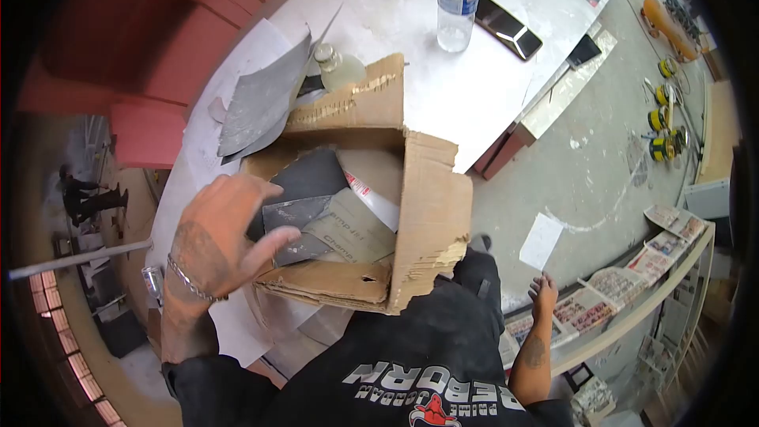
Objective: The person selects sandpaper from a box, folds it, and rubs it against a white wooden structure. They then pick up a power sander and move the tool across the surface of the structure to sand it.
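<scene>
My left hand reaches over the near-left side of an open cardboard box, thumb and fingers spread apart. Dark sandpaper sheets lie inside, and one sheet shows its printed grey back. Beside them is a white piece with red print. Curved grey sheets lean at the box's far-left corner, close to a glass bottle. My right hand hangs low by my side, its fingers loosely apart. Its fingertips overlap the corner of a white sheet in this view.
A water bottle and a phone sit on the white table. A can is near my left wrist. Newspaper covers a ledge at right; yellow-black items lie on the floor. Another person is far left.
</scene>
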### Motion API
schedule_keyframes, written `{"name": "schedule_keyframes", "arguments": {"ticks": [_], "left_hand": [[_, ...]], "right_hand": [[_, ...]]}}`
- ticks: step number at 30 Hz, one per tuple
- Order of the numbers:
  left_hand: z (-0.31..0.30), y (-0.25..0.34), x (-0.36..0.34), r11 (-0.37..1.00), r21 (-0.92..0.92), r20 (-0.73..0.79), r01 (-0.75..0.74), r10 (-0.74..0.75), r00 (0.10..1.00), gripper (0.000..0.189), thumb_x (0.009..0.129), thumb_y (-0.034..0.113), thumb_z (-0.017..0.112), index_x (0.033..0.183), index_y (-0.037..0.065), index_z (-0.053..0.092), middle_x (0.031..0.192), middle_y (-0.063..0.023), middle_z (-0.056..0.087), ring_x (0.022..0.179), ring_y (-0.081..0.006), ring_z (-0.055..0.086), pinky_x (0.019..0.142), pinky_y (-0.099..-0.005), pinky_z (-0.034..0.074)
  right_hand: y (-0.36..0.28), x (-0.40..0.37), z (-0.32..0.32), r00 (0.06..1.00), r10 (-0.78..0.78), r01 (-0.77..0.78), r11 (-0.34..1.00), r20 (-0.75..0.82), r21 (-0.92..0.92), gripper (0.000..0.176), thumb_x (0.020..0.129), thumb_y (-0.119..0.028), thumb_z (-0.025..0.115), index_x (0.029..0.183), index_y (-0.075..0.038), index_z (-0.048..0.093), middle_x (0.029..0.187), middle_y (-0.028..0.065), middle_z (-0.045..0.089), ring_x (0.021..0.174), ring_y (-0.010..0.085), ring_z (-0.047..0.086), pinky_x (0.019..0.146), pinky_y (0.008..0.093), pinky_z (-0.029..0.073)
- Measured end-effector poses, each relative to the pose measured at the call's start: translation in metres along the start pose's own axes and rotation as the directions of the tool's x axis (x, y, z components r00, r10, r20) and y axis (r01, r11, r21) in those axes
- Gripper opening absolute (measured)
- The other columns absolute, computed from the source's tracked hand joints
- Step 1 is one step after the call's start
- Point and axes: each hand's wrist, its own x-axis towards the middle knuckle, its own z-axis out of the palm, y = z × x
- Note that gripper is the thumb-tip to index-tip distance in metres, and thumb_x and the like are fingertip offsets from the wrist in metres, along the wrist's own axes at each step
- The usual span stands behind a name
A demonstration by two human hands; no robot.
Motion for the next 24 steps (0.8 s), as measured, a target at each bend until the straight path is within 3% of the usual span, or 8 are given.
{"name": "schedule_keyframes", "arguments": {"ticks": [6, 8, 9, 12, 16, 19, 21, 24], "left_hand": [[0.049, -0.014, 0.058, 0.936, 0.245, -0.564, 0.253, -0.075, 0.822, 0.041, 0.086, 0.037, 0.072, 0.111, 0.004, 0.068, 0.108, -0.0186, 0.069, 0.101, -0.0384, 0.064, 0.089, -0.045, 0.051], [0.049, -0.032, 0.072, 0.877, 0.148, -0.263, 0.458, -0.411, 0.873, 0.031, 0.089, 0.03, 0.068, 0.11, 0.008, 0.07, 0.1, -0.0214, 0.07, 0.095, -0.0402, 0.066, 0.084, -0.0475, 0.053], [0.052, -0.045, 0.076, 0.854, 0.171, -0.364, 0.491, -0.408, 0.837, 0.026, 0.089, 0.028, 0.065, 0.108, 0.01, 0.071, 0.095, -0.0217, 0.07, 0.09, -0.0412, 0.067, 0.08, -0.0482, 0.054], [0.032, -0.083, 0.067, 0.888, 0.132, -0.642, 0.441, -0.263, 0.72, 0.023, 0.09, 0.024, 0.062, 0.105, 0.01, 0.073, 0.091, -0.0213, 0.07, 0.083, -0.0413, 0.069, 0.074, -0.048, 0.055], [-0.024, -0.066, 0.049, 0.782, 0.076, -0.754, 0.618, -0.36, 0.549, 0.024, 0.09, 0.028, 0.066, 0.107, 0.013, 0.074, 0.094, -0.0196, 0.071, 0.087, -0.0385, 0.07, 0.075, -0.0451, 0.055], [-0.044, -0.069, 0.034, 0.744, -0.057, -0.783, 0.666, -0.448, 0.432, 0.026, 0.089, 0.033, 0.069, 0.108, 0.016, 0.074, 0.095, -0.0161, 0.073, 0.087, -0.0357, 0.071, 0.076, -0.0415, 0.055], [-0.049, -0.081, 0.023, 0.738, -0.14, -0.785, 0.66, -0.489, 0.381, 0.027, 0.089, 0.035, 0.07, 0.109, 0.017, 0.074, 0.096, -0.014, 0.074, 0.088, -0.0343, 0.071, 0.077, -0.0395, 0.055], [-0.055, -0.087, 0.006, 0.682, -0.202, -0.796, 0.703, -0.533, 0.288, 0.026, 0.089, 0.029, 0.071, 0.11, 0.014, 0.073, 0.097, -0.0113, 0.075, 0.087, -0.0284, 0.073, 0.077, -0.036, 0.054]], "right_hand": [[0.069, 0.063, -0.064, 0.963, 0.212, -0.234, 0.964, 0.164, 0.128, 0.027, 0.101, -0.027, 0.051, 0.125, -0.014, 0.056, 0.094, 0.0053, 0.064, 0.075, 0.0148, 0.06, 0.06, 0.0288, 0.049], [0.078, 0.067, -0.083, 0.949, 0.29, -0.308, 0.938, 0.124, 0.159, 0.016, 0.1, -0.029, 0.052, 0.106, -0.013, 0.055, 0.082, 0.0036, 0.058, 0.064, 0.0137, 0.056, 0.05, 0.0266, 0.043], [0.072, 0.059, -0.088, 0.947, 0.32, -0.314, 0.94, -0.026, 0.136, 0.016, 0.099, -0.029, 0.052, 0.096, -0.014, 0.052, 0.075, 0.0023, 0.055, 0.058, 0.013, 0.052, 0.045, 0.0252, 0.039], [0.082, 0.075, -0.131, 0.959, 0.279, -0.277, 0.909, 0.039, 0.311, 0.019, 0.098, -0.03, 0.053, 0.087, -0.015, 0.047, 0.068, -0.0001, 0.048, 0.053, 0.0123, 0.047, 0.04, 0.0243, 0.032], [0.086, 0.102, -0.149, 0.948, 0.319, -0.305, 0.908, -0.005, 0.288, 0.016, 0.098, -0.028, 0.052, 0.096, -0.013, 0.053, 0.079, 0.002, 0.055, 0.058, 0.0157, 0.054, 0.046, 0.0255, 0.04], [0.088, 0.13, -0.142, 0.947, 0.312, -0.32, 0.885, 0.081, 0.339, 0.02, 0.099, -0.027, 0.049, 0.082, -0.016, 0.048, 0.067, -0.0015, 0.048, 0.051, 0.0113, 0.045, 0.041, 0.0251, 0.03], [0.081, 0.145, -0.133, 0.945, 0.215, -0.297, 0.881, 0.246, 0.369, 0.019, 0.1, -0.031, 0.052, 0.092, -0.013, 0.054, 0.073, -0.0001, 0.053, 0.058, 0.0126, 0.051, 0.044, 0.0254, 0.037], [0.041, 0.133, -0.084, 0.977, 0.188, -0.207, 0.952, 0.102, 0.225, 0.028, 0.1, -0.033, 0.055, 0.118, -0.013, 0.058, 0.09, 0.0028, 0.062, 0.072, 0.0154, 0.06, 0.056, 0.0271, 0.049]]}}
